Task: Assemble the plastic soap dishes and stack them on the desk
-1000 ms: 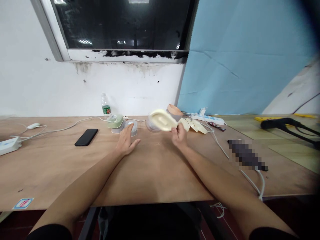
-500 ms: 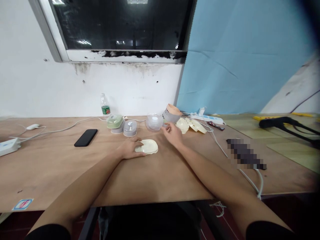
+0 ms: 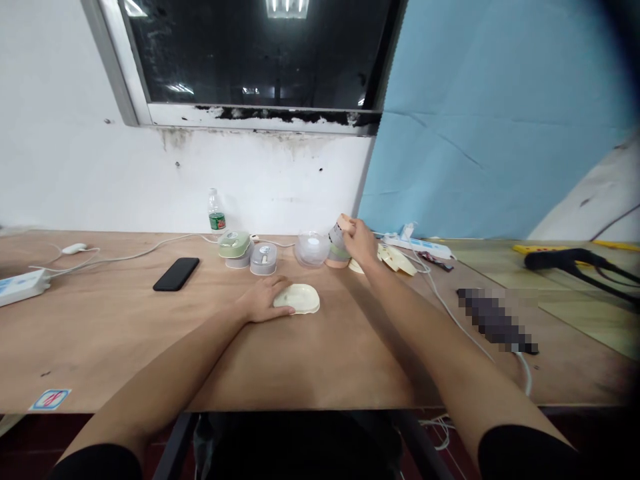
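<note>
My left hand [image 3: 263,300] holds a cream oval plastic dish [image 3: 303,299] against the table, thumb along its near side and fingers at its far side. Farther back and to the right, my right hand [image 3: 361,241] grips the upper part of a tilted stack of nested containers [image 3: 337,248] in peach, grey and green. Its fingertips are partly hidden behind the peach rim. Left of the stack are clear round plastic pieces [image 3: 313,249]. Behind my right wrist lie several cream flat pieces [image 3: 397,259], partly covered.
Two lidded containers, one green-topped [image 3: 235,245] and one grey [image 3: 263,258], stand left of centre. A bottle [image 3: 217,212] is behind them. A black phone [image 3: 177,274] lies at left. White power strips [image 3: 433,249], cables and a pixelated dark object [image 3: 495,320] are also on the table [image 3: 300,373].
My right hand has moved right from beside the clear pieces to the stack and taken hold of it. The stack now stands more upright. My left hand stays on the cream dish.
</note>
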Demonstrator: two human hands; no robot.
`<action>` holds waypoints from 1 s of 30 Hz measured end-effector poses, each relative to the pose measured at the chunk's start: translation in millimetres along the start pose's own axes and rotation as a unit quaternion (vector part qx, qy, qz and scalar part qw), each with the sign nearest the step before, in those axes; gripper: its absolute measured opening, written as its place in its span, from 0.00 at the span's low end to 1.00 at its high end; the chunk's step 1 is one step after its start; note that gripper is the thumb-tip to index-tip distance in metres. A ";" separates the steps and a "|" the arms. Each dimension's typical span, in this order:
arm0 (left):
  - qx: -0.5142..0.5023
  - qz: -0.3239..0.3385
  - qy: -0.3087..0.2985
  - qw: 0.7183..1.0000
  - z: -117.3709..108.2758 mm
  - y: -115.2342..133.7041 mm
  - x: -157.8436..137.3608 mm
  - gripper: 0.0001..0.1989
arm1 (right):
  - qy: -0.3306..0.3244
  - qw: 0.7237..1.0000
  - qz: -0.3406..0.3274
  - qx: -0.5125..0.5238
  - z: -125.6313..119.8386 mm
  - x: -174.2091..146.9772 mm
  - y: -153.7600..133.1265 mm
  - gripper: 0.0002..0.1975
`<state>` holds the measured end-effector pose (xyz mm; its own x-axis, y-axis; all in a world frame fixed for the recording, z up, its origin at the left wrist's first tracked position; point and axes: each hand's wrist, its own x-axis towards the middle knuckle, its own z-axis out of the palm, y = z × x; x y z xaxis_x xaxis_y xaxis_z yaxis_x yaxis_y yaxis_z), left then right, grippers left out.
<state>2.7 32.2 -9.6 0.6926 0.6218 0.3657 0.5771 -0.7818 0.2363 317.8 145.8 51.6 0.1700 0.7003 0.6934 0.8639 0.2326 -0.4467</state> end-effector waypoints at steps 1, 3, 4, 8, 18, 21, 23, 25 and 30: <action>-0.003 -0.005 0.010 1.000 -0.2 0.2 0.1 0.34 | 0.003 1.000 -0.002 0.002 -0.1 -0.9 -0.4 0.19; -0.008 -0.013 0.026 1.000 -0.9 0.0 -0.3 0.33 | 0.029 1.000 -0.004 0.010 -1.5 -1.5 -2.4 0.19; -0.009 -0.019 0.034 0.999 -1.4 -0.3 -0.7 0.33 | 0.049 0.999 -0.005 0.017 -2.9 -1.5 -4.2 0.18; -0.011 -0.060 0.069 0.996 -2.8 -1.9 -2.7 0.34 | 0.128 0.989 -0.020 0.073 -12.9 -9.5 -17.5 0.18; -0.056 -0.063 0.236 0.968 -2.1 -5.4 -3.9 0.38 | -0.088 0.951 -0.063 0.291 -9.9 -117.3 -53.1 0.22; -0.033 -0.101 0.194 0.975 -10.3 3.1 -4.7 0.31 | -0.183 0.925 -0.024 0.333 2.2 -124.0 -57.7 0.20; -0.016 -0.132 0.187 0.973 -14.2 6.9 -3.5 0.25 | -0.211 0.920 -0.004 0.331 9.4 -122.7 -56.5 0.19; -0.001 -0.159 0.172 0.972 -15.4 7.2 -1.1 0.22 | -0.223 0.925 -0.005 0.307 15.2 -121.3 -52.1 0.15; -0.035 -0.253 0.016 0.967 -14.6 1.1 5.2 0.19 | -0.319 0.912 -0.047 0.255 21.0 -123.0 -41.1 0.12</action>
<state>0.6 33.9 5.7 0.3144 0.9248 0.2142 0.8075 -0.3792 0.4519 251.5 64.3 -27.2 -0.3447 0.8733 0.3442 0.5001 0.4812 -0.7199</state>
